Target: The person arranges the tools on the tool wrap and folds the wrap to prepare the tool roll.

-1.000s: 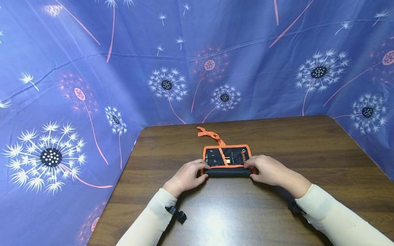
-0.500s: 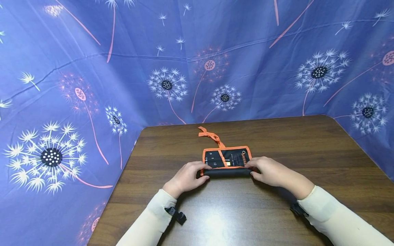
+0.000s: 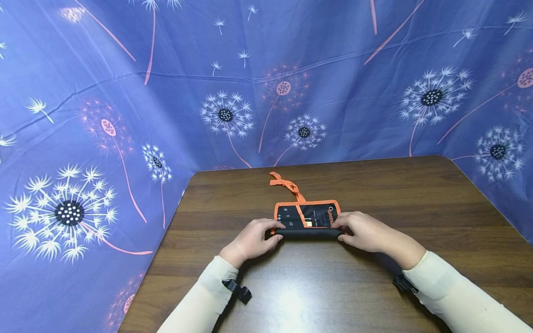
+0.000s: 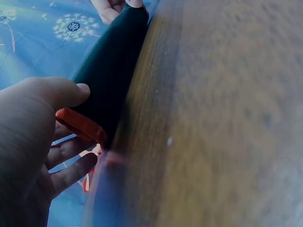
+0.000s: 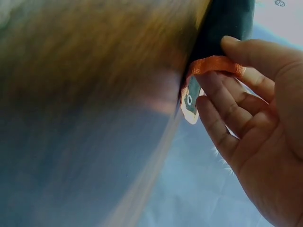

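A black tool roll (image 3: 320, 215) with orange edging lies on the table, its near side folded into a thick black roll (image 3: 310, 234). Its far panel is flat, with white numbers and orange lettering facing up. My left hand (image 3: 251, 239) pinches the left end of the roll, thumb on the near side and fingers over the far side. At the right end, my right hand (image 3: 368, 232) grips it the same way. Both wrist views show the orange-edged end (image 4: 81, 124) of the roll beside the fingers. Whatever is inside the roll is hidden.
An orange tie ribbon (image 3: 287, 183) trails from the far edge of the tool roll toward the back of the brown wooden table (image 3: 416, 199). A blue dandelion-print cloth (image 3: 354, 111) hangs behind the table and along its left side.
The near roll has turned slightly over, covering the orange strip that showed along its far side. The flat panel's far edge and the ribbon have shifted slightly toward me. Both hands keep their grip.
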Available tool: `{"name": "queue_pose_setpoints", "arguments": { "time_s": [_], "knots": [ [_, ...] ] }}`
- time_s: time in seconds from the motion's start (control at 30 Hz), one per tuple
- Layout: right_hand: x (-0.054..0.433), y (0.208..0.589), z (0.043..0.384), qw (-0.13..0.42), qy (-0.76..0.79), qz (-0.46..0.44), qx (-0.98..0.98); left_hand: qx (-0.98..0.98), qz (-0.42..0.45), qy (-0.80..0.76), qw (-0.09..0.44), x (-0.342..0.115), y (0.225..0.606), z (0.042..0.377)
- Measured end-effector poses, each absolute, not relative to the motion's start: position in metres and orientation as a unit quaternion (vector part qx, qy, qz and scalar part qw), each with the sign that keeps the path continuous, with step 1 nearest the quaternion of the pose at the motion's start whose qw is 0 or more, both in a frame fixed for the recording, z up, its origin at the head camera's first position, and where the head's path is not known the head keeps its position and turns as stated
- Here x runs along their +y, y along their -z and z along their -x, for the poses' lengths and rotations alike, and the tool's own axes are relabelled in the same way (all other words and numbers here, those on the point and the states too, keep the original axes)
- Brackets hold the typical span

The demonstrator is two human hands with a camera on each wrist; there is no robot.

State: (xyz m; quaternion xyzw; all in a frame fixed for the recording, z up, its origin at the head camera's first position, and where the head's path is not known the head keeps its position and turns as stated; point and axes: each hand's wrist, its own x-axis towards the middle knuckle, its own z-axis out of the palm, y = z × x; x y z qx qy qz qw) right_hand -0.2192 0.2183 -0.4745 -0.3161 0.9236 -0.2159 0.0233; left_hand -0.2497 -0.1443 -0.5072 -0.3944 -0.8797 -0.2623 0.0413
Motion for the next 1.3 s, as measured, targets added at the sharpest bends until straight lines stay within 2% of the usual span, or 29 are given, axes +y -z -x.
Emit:
{"name": "queue_pose_setpoints", "arguments": {
  "time_s": [0.5,0.67,0.9,1.07,1.3],
  "knots": [
    [0.221,0.473,0.221,0.060,0.283,0.322,0.901,-0.872,0.379,0.311,0.010,-0.148,0.505,0.248],
    [0.220,0.472,0.223,0.078,0.289,0.314,0.901,-0.867,0.387,0.310,0.034,-0.147,0.503,0.250],
    [0.219,0.473,0.226,0.055,0.280,0.318,0.904,-0.853,0.402,0.328,0.062,-0.148,0.504,0.253],
    [0.221,0.475,0.229,0.049,0.267,0.315,0.909,-0.852,0.403,0.331,0.052,-0.147,0.504,0.254],
    [0.222,0.476,0.234,0.077,0.305,0.297,0.902,-0.855,0.375,0.358,0.024,-0.145,0.504,0.254]
  ]
}}
